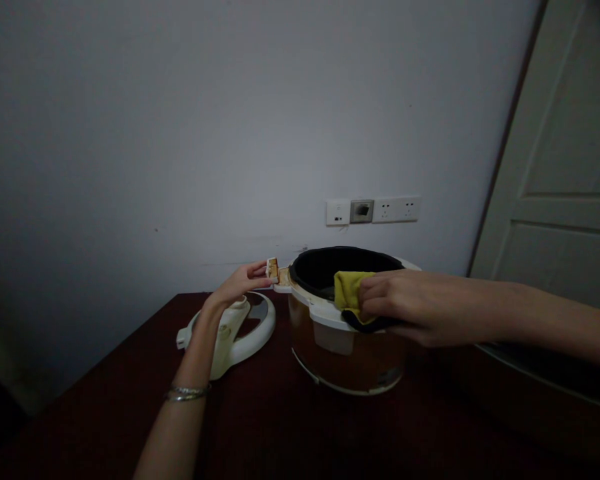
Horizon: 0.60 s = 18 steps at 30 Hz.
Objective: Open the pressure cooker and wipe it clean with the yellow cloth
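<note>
- An open cooker stands on a dark red table. Its lid is off and lies flat just beside it on the left.
- The right hand closes over a yellow cloth, pressing it onto the cooker's near rim.
- The left hand pinches a stained tab at the rim's left edge between its fingertips.
- Brown marks show on the rim by that tab, so the wiping looks partly done at most.
</note>
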### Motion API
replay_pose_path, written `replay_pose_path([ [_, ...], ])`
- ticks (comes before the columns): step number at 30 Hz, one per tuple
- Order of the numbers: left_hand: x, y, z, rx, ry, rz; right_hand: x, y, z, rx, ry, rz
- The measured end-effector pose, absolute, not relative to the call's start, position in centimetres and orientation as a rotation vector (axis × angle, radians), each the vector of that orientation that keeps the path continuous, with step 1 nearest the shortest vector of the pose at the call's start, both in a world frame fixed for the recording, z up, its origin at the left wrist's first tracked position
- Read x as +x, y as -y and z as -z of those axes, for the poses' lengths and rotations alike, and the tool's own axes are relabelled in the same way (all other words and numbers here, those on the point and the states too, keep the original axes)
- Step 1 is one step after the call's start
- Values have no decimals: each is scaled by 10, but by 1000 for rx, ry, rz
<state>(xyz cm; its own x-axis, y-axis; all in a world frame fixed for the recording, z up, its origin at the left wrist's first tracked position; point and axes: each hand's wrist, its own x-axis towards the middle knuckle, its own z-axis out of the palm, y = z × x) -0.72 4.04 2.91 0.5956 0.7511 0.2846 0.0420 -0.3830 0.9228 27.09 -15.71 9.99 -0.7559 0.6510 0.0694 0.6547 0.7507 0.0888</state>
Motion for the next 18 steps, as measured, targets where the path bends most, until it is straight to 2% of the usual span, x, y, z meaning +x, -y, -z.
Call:
replay_pose_path([
  [5,-7,-38,-30,1820,-631,-872,279,149,-111,-1134,2746,-74],
  [10,-7,-37,-30,1807,-637,-883,299,131,-127,-1294,2248,-224],
  [14,-7,-36,-30,1781,-635,-861,299,110,-135,-1372,2092,-58],
  [18,-7,-35,-30,1781,-655,-855,268,81,-132,-1307,2271,224],
])
